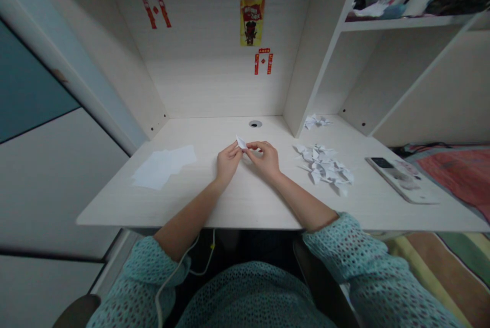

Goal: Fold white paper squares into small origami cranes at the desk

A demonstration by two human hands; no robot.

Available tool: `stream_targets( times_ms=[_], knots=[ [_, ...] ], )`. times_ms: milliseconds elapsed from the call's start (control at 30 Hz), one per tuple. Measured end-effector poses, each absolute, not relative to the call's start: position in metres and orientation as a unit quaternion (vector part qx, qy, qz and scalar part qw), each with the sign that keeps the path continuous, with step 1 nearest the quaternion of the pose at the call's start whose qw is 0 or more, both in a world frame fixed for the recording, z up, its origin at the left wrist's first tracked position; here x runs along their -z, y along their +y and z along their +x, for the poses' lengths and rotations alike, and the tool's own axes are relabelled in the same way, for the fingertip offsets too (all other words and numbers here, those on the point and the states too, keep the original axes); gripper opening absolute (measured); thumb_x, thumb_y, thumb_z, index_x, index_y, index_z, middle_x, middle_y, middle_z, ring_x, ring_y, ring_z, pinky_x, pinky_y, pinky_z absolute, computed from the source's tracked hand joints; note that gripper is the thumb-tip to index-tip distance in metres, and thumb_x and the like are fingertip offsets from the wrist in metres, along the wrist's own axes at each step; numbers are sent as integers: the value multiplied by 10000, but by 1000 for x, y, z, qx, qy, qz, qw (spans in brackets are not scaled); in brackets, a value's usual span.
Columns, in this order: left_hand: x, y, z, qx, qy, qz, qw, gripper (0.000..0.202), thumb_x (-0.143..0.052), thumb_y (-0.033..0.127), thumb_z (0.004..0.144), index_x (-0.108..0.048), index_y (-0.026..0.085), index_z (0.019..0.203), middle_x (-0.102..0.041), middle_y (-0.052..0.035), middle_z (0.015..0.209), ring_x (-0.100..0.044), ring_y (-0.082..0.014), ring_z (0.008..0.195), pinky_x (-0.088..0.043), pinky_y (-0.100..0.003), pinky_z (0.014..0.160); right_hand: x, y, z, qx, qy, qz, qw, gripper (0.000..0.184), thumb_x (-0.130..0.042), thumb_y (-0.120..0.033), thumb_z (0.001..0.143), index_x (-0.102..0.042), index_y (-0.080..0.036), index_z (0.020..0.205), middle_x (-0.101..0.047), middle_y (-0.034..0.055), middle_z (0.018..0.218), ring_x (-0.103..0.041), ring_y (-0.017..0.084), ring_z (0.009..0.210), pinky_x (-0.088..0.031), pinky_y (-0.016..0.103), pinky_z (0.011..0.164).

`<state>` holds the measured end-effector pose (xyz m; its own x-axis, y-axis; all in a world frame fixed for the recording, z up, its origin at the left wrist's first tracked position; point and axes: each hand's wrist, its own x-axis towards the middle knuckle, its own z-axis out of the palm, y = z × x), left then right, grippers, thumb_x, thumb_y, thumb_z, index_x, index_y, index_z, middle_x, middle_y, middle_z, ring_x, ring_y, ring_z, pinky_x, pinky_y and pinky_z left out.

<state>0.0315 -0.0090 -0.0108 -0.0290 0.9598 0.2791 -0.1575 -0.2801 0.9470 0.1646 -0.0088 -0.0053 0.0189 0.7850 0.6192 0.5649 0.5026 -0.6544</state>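
Note:
A small folded piece of white paper is held just above the pale desk near its middle. My left hand pinches its left side and my right hand pinches its right side, fingers of both closed on it. Flat white paper sheets lie to the left of my hands. A pile of folded white paper figures lies to the right, with a smaller cluster of folded figures further back.
A remote control lies on the desk's right part. A round cable hole sits at the back. A shelf divider rises at the right rear, and red and yellow stickers hang on the back wall.

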Motion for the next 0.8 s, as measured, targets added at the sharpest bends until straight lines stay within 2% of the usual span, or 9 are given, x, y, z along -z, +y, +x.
stream_targets(
  times_ms=[433, 800],
  knots=[
    [9, -10, 33, -611, 383, 526, 451, 512, -639, 282, 741, -566, 130, 1225, -626, -111, 1180, -604, -242, 1065, -446, -404, 969, 8, -7, 166, -92, -694, -486, 523, 210, -612, -375, 783, -717, -253, 919, -700, 32, 804, -590, 188, 765, -453, 326, 748],
    [4, -13, 33, -615, 377, 523, 454, 506, -629, 279, 755, -559, 120, 1230, -624, -105, 1183, -598, -237, 1077, -450, -393, 973, 7, -7, 166, -102, -684, -469, 548, 192, -616, -370, 787, -720, -254, 900, -715, 24, 810, -597, 184, 744, -461, 332, 745]
  ],
)
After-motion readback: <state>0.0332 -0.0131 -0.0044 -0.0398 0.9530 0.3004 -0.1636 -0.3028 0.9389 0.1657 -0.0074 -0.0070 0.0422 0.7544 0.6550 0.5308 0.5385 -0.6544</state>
